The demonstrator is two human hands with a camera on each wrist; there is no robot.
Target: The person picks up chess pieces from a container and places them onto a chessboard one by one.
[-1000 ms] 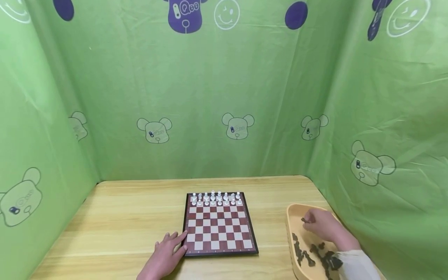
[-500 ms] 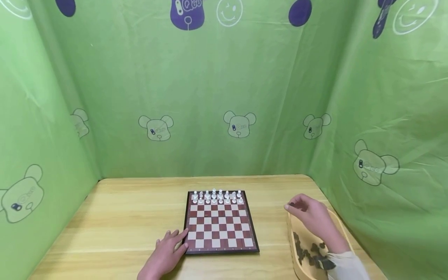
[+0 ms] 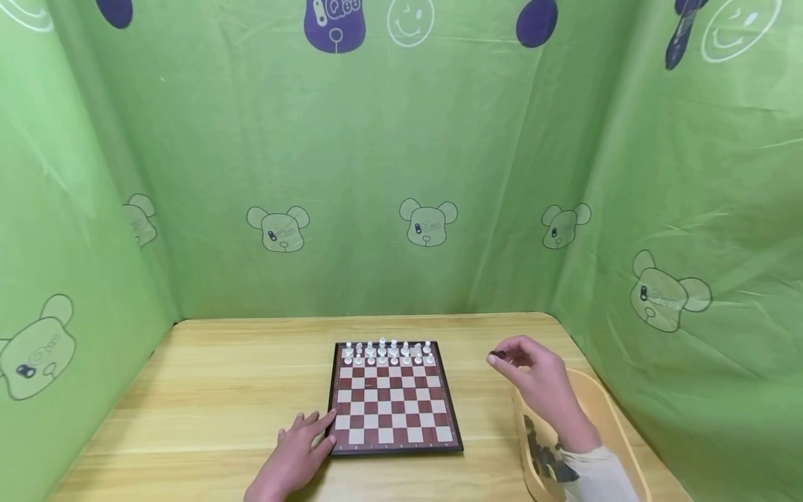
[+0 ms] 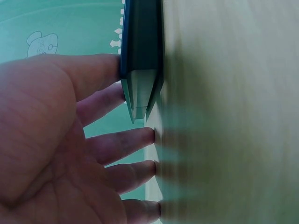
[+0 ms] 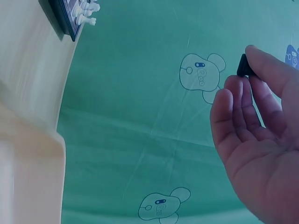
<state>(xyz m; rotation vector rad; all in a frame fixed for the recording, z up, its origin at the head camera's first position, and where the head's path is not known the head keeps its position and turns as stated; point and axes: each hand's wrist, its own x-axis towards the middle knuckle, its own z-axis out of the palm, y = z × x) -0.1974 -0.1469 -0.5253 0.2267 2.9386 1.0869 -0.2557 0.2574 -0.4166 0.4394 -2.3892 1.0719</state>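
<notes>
A chessboard [image 3: 396, 408] with red and white squares lies on the table, its far two rows filled with white chess pieces [image 3: 383, 353]. My left hand [image 3: 295, 453] rests at the board's near left edge, thumb and index fingertip on the rim. In the left wrist view the other fingertips [image 4: 147, 135] touch the tabletop. Between the thumb and fingers of my right hand [image 3: 539, 380] a small dark chess piece [image 5: 244, 65] is pinched, mostly covered by the fingertips. This hand is raised over the far left part of a tan tray [image 3: 602, 401].
Several dark chess pieces [image 3: 542, 450] lie in the tray, partly behind the right sleeve [image 3: 599, 474]. The wooden table [image 3: 238, 376] has green printed curtains [image 3: 351, 279] on the left, back and right.
My right hand has lifted out of the tray with the dark chess piece and moved left toward the board. The left hand stays at the board's edge.
</notes>
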